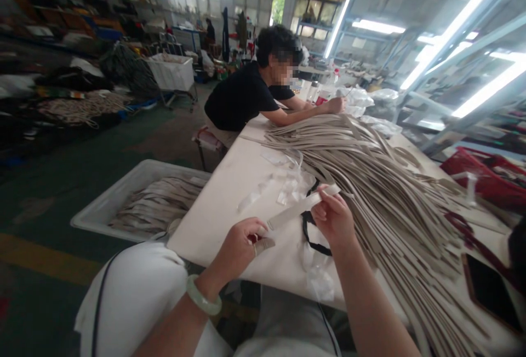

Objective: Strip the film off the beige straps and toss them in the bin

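My right hand is closed on a pale flat strap, pinching it near its upper end. The strap slants down to the left over the table, its lower end close to my left fingertips. My left hand is curled, with thumb and fingers drawn together and a jade-coloured bangle on the wrist. A short beige piece shows at those fingers; whether it is a strap end or a finger cover I cannot tell. Beside my right hand lies a large bundle of grey-beige straps.
Clear plastic scraps and a black band lie on the white table. A white tub of straps stands left. A phone and red basket are right. A person leans over the far side.
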